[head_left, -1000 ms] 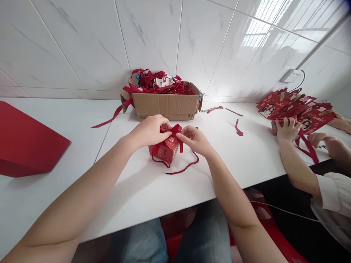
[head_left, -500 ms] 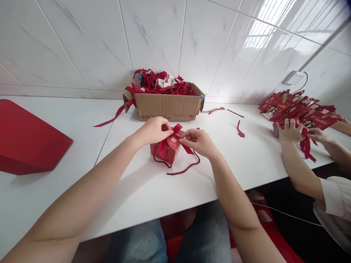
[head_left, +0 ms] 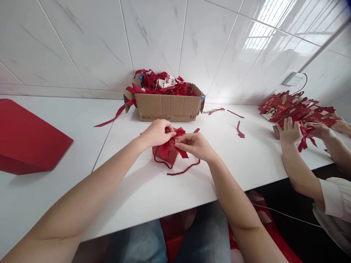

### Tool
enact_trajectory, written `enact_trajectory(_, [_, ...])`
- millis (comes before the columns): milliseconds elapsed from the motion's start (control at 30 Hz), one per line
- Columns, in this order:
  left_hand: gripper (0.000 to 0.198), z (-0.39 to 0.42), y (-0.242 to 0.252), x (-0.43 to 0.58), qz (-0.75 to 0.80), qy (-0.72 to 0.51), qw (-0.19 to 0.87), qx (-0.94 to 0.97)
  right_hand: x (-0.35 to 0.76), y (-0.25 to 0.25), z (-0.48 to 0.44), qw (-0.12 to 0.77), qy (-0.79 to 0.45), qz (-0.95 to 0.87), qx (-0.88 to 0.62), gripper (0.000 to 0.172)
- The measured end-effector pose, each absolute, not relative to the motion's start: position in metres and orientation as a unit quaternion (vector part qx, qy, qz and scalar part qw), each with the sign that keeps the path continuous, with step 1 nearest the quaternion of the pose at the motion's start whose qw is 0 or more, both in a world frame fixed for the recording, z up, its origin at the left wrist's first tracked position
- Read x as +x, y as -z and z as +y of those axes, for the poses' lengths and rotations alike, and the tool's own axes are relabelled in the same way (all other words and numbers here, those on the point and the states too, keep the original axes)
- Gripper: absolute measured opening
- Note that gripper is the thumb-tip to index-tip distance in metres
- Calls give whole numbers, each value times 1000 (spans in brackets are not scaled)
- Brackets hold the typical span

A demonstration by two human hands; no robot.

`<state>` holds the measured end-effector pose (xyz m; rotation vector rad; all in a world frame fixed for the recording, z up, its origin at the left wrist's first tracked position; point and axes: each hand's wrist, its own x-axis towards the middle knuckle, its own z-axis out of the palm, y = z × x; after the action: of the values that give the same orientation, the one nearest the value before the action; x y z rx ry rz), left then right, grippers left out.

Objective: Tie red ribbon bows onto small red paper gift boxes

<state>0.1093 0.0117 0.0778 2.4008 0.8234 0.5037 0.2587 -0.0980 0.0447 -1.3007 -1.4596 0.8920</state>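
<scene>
A small red gift box [head_left: 173, 157] sits on the white table in front of me, with a red ribbon [head_left: 184, 152] tied over its top. My left hand [head_left: 159, 133] pinches the ribbon near the knot from the left. From the right, my right hand [head_left: 196, 145] pinches the ribbon close to the same knot, thumb and forefinger together. The fingers partly cover the knot and the box top. A twisted red cord [head_left: 186, 170] hangs from the box and trails on the table.
Behind the gift box stands a cardboard box [head_left: 167, 106] full of red ribbons. A large red box [head_left: 30, 142] lies at left. Ribbon scraps [head_left: 240, 129] lie right of centre. Further right, a co-worker's hands [head_left: 290, 131] handle ribbon beside several red gift bags [head_left: 276, 106].
Both my hands have drawn closer together over the knot, my right hand moving slightly left. The box has turned a little. The co-worker's right hand has shifted with the ribbon.
</scene>
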Motion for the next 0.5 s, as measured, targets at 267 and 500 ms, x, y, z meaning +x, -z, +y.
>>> enact_trajectory(267, [16,10,-78,111,298,-186,293,889,264,-46,-101,455,-259,-670,-526,20])
enact_trajectory(500, [48,32,-103,83,381,-135,361,840,278,-32,-85,565,-66,-625,-534,30])
